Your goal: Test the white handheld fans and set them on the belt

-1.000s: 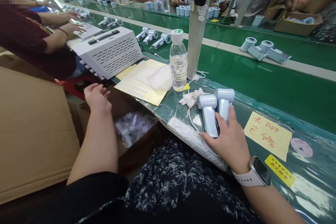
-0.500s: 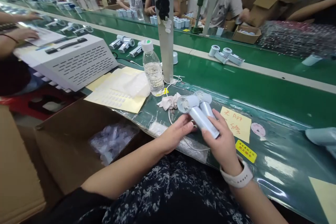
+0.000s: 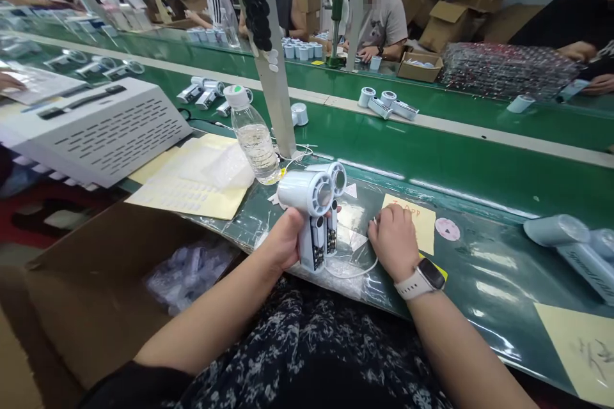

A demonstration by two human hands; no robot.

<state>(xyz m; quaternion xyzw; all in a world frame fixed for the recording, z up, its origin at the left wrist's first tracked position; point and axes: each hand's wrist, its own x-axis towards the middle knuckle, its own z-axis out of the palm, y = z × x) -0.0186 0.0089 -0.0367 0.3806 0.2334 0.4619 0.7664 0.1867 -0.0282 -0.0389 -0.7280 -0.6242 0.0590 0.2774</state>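
Handheld fans, two, pale blue, heads up, dark circuit boards exposed along handles, raised just above green conveyor belt. Your left hand closed firmly around both handles. Your right hand empty, fingers curled, resting on belt just beside fans, touching edge of yellow note. White cable loops below fans. Water bottle lies tilted beyond, on yellow sticker sheets. Cardboard box at left holds bagged clear parts.
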